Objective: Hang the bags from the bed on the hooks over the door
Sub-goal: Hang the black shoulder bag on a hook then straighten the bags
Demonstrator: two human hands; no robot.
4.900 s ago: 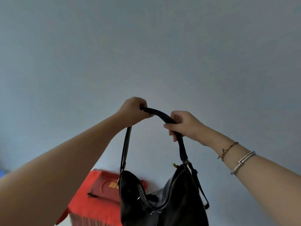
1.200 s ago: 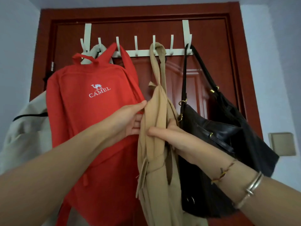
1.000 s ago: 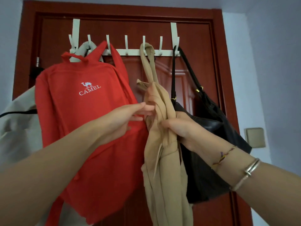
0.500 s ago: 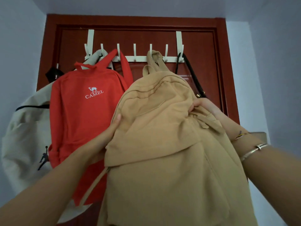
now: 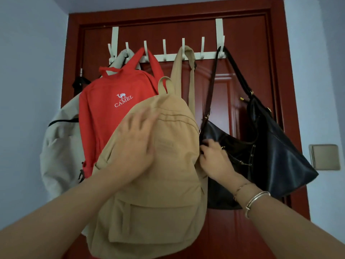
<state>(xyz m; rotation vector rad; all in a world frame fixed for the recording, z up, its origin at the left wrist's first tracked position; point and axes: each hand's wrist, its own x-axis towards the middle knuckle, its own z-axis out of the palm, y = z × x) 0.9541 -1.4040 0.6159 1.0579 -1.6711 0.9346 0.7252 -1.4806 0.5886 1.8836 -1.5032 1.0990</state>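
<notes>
A left hand (image 5: 137, 144) lay flat on the tan bag (image 5: 156, 176) hung by one strap on the rack (image 5: 186, 57), the right hand (image 5: 214, 157) pinching its edge; a tug could unhook it.

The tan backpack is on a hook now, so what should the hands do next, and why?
Probably just let go. The tan backpack already hangs by its strap from the hook rack, between the red backpack and the black handbag. The left hand lies flat on its front and the right hand touches its side, so easing both away seems enough.
</notes>
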